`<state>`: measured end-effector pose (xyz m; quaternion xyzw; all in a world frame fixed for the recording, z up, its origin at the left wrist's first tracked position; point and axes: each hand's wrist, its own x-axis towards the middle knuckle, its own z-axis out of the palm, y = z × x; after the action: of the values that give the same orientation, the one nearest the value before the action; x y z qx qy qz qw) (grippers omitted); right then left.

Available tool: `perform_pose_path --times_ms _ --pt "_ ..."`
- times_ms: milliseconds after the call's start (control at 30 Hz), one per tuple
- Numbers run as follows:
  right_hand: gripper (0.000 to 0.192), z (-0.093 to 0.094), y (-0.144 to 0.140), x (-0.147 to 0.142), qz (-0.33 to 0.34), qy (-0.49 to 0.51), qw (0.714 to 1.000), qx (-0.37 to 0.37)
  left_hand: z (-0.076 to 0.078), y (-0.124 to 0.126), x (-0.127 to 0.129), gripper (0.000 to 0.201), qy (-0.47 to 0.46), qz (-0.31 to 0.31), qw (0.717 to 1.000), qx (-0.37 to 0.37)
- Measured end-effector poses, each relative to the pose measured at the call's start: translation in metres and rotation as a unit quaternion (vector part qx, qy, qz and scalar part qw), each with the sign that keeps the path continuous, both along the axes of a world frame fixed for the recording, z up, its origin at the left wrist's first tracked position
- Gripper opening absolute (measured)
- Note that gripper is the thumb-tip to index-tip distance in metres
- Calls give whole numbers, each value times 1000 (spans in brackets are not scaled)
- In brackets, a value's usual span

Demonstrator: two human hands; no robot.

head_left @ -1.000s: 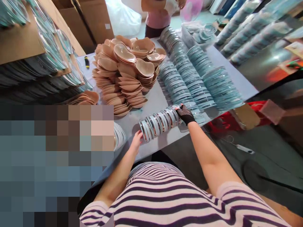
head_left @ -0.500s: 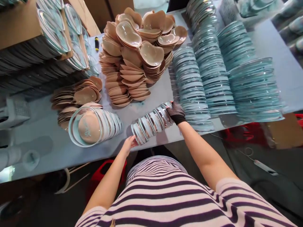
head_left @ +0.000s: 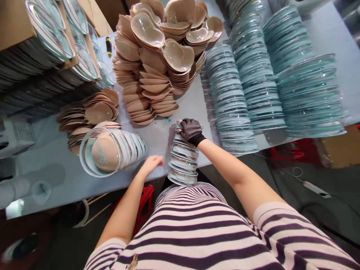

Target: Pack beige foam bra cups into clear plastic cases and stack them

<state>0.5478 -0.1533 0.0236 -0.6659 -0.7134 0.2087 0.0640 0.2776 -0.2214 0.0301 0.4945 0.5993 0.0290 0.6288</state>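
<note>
**Gloved hand on a row of clear cases at the table's edge**

Pale grey-blue tabletop point(head_left: 185, 108) fills the head view, crowded with stock. At its near edge lies a short row of round clear plastic cases with pale blue rims point(head_left: 182, 161), running from the table edge away from the person. The right hand point(head_left: 190, 131), in a black mesh fingerless glove, is closed over the far end of that row. The bare left hand point(head_left: 152, 164) hovers just left of the row, fingers loosely curled and holding nothing; whether it touches the table I cannot tell. Further left lies a tipped row of filled clear cases with beige pads inside point(head_left: 112, 150). Behind stands a heap of loose beige moulded cups point(head_left: 157, 63), and to the right long rows of empty pale blue cases point(head_left: 253, 82).
</note>
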Motion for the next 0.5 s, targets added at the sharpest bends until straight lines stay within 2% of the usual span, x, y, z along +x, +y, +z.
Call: perform_pose_path --times_ms 67,100,167,200,267,333,367,433,500 --pt "52 -3 1 -5 4 41 999 3 -4 44 27 30 -3 47 992 121" --pt "50 -5 4 -4 0 74 997 11 -7 65 47 35 -7 68 971 230" --pt "45 -12 6 8 -53 153 985 55 -12 101 93 46 -14 21 930 367" --pt "44 -17 5 17 -107 190 973 82 -15 115 115 48 -9 -21 918 396" --pt "42 -29 -5 41 -250 244 932 94 -18 134 149 43 16 -126 909 396" --pt "42 -42 -22 63 -373 298 879 -5 -19 143 165 36 52 -220 903 367" --pt "43 -50 -31 70 -405 327 850 -77 -19 145 167 36 68 -253 898 354" --pt "44 -63 -44 77 -417 380 803 -194 -18 148 165 37 85 -290 893 333" --pt "41 -75 -47 76 -387 420 783 -247 -17 152 160 38 84 -303 900 303"
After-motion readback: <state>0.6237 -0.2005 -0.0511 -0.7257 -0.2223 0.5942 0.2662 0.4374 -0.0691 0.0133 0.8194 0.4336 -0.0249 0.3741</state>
